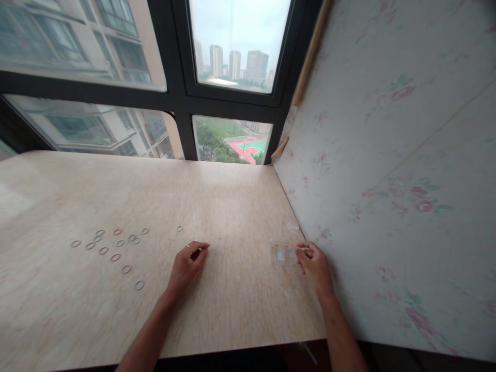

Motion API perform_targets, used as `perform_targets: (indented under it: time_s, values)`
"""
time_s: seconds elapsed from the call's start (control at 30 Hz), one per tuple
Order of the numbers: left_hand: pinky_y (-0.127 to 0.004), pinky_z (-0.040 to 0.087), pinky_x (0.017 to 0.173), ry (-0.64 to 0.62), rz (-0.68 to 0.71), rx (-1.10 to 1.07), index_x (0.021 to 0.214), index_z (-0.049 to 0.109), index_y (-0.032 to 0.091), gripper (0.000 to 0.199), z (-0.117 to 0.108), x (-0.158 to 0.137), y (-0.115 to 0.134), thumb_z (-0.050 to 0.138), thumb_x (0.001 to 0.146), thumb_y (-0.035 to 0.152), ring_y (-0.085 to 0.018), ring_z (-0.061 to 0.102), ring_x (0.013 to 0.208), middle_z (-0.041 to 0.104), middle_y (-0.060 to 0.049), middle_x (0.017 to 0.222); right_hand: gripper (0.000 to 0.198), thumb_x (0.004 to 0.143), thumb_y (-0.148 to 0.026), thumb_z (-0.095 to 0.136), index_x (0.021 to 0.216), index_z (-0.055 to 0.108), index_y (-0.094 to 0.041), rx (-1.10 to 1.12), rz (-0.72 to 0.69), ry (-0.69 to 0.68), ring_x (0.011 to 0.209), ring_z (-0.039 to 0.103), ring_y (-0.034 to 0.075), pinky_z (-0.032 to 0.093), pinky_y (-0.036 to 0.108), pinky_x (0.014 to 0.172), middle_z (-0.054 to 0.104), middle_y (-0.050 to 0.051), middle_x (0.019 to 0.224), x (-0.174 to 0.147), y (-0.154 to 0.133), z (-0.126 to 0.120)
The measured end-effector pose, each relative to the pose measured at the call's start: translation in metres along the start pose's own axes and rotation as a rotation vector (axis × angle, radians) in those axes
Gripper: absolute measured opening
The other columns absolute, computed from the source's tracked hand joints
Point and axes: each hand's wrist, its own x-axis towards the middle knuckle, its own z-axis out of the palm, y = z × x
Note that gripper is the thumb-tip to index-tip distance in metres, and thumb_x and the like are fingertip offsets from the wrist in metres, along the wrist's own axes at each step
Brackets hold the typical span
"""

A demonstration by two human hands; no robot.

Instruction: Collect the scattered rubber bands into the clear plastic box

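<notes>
Here's the right hand [315,262], fingers bent, right up at the near-wall end of a clear plastic case [287,262]; whether they grip it or merely rest against it, I can't tell. The case lies flat on the worktop [232,299], and through it show some small yellowish bits [275,247], a pinkish ring shape [287,247] and a whitish patch [281,255], all too small to name. Just behind it, close to the foot of the wall, sits another clear piece [290,227] with a white patch on it.

Over to the left hand [190,260]: it's low over the worktop, fingers curled, thumb and fingertips drawn together, and whether anything is pinched there can't be made out. A pale band shows on one finger.

Out beyond that hand, one thin ring [182,229] lies on its own, and further left there's the main scatter of thin rings [112,259], some reddish, some dark or greenish, a few touching or overlapping, one dark ring [143,285] nearest the viewer.

On the right rises the wall [387,129] in faded floral paper, and straight ahead the dark-framed window [232,101] looks out on tall buildings, trees and a red-and-green court.
</notes>
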Motion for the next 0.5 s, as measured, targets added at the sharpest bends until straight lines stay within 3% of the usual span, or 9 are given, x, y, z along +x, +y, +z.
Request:
perform_targets:
  time_s: [0.2, 0.37, 0.5]
  values:
    - [-0.029, 0.050, 0.068, 0.011, -0.010, -0.010, 0.084, 0.068, 0.021, 0.019, -0.001, -0.001, 0.002, 0.052, 0.082, 0.031, -0.017, 0.064, 0.073, 0.070, -0.003, 0.083, 0.027, 0.075, -0.043, 0.060, 0.089, 0.059, -0.019, 0.021, -0.018, 0.092, 0.039, 0.044, 0.011, 0.035, 0.022, 0.038, 0.052, -0.006, 0.049, -0.037, 0.014, 0.003]
    - [-0.030, 0.050, 0.068, 0.012, -0.011, -0.001, 0.085, 0.068, 0.021, 0.018, 0.001, -0.001, 0.003, 0.051, 0.083, 0.028, -0.017, 0.063, 0.074, 0.070, -0.004, 0.084, 0.027, 0.075, -0.044, 0.064, 0.085, 0.061, -0.019, 0.000, -0.100, 0.137, 0.061, 0.059, 0.017, 0.046, 0.025, 0.057, 0.063, 0.001, 0.065, -0.064, 0.038, 0.008]
    - [-0.030, 0.049, 0.069, -0.003, -0.022, 0.044, 0.085, 0.068, 0.019, 0.017, 0.005, -0.001, 0.005, 0.052, 0.081, 0.022, -0.016, 0.062, 0.071, 0.070, -0.004, 0.082, 0.037, 0.071, -0.048, 0.069, 0.090, 0.059, -0.018, 0.158, -0.015, 0.152, 0.054, 0.055, 0.014, 0.044, 0.022, 0.047, 0.061, -0.001, 0.066, -0.060, 0.048, 0.007]
